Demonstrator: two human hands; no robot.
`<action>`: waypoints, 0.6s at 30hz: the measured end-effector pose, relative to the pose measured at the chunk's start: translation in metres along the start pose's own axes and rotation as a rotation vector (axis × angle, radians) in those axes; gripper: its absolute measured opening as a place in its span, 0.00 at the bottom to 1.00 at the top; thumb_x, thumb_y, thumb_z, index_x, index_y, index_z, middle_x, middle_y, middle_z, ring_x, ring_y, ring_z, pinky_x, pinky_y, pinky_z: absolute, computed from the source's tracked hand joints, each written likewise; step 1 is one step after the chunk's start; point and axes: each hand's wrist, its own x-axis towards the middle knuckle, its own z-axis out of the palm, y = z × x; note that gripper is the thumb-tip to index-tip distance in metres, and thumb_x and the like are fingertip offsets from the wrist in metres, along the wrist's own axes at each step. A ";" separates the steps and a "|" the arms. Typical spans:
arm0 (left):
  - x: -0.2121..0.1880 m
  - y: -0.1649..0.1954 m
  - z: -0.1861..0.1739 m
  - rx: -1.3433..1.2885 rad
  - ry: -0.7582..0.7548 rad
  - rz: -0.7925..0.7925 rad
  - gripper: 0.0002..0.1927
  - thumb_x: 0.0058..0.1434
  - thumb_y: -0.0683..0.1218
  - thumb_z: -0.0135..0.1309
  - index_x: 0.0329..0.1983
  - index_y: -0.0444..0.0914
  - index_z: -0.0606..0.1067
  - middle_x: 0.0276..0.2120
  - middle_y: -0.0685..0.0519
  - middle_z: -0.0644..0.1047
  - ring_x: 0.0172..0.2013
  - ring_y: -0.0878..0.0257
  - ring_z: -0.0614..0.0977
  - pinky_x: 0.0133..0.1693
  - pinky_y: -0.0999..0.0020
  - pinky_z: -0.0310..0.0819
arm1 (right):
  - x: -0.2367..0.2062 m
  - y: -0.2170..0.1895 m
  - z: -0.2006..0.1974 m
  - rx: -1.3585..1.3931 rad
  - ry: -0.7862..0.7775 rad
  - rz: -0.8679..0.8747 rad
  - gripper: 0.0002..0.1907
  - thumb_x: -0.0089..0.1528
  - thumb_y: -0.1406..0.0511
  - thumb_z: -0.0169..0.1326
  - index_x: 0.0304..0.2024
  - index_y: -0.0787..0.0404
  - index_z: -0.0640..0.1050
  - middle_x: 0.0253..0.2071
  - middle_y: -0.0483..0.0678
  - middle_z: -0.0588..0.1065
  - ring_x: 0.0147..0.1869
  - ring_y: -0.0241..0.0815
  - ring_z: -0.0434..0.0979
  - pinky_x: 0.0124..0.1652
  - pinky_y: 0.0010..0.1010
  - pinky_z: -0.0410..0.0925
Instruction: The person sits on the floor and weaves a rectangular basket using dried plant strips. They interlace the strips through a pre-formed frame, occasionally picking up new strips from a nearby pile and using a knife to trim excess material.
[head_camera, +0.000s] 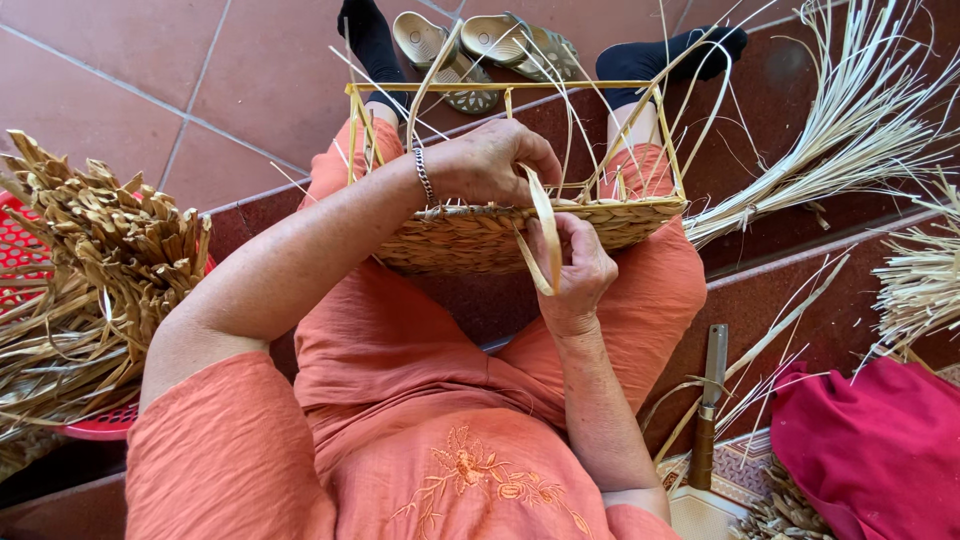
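Observation:
A half-woven straw basket (470, 240) on a yellow wire frame (500, 88) rests on my lap. My left hand (490, 160), with a bracelet at the wrist, reaches over the frame and grips the woven rim from inside. My right hand (575, 265) sits just below the rim and pinches a flat pale straw strand (545, 225) that loops up between both hands. Loose straw ends stick up from the frame's far side.
A red crate (95, 425) with dried plaited straw (90, 260) stands at the left. Bundles of pale straw (850, 130) lie at the right. A knife (708, 410) and a dark red cloth (880, 450) lie at lower right. Sandals (480, 45) sit by my feet.

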 end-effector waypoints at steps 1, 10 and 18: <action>0.002 -0.001 0.001 0.006 0.001 0.029 0.15 0.51 0.47 0.66 0.42 0.40 0.83 0.36 0.53 0.85 0.39 0.63 0.86 0.43 0.68 0.79 | 0.000 0.000 -0.001 0.019 -0.004 0.011 0.11 0.64 0.69 0.67 0.44 0.64 0.77 0.34 0.50 0.79 0.34 0.45 0.82 0.35 0.34 0.73; 0.000 -0.016 0.007 0.133 0.018 0.200 0.31 0.54 0.46 0.67 0.61 0.38 0.72 0.41 0.46 0.83 0.44 0.53 0.84 0.47 0.58 0.76 | 0.004 0.003 0.002 0.223 -0.118 0.257 0.06 0.64 0.71 0.63 0.41 0.66 0.79 0.28 0.47 0.78 0.29 0.32 0.77 0.32 0.26 0.71; -0.028 -0.012 0.012 0.017 0.224 0.183 0.35 0.44 0.45 0.73 0.53 0.36 0.69 0.38 0.49 0.73 0.38 0.56 0.79 0.39 0.63 0.78 | 0.012 0.008 -0.021 0.155 -0.316 0.099 0.05 0.63 0.71 0.63 0.36 0.63 0.78 0.23 0.46 0.76 0.24 0.35 0.75 0.28 0.27 0.69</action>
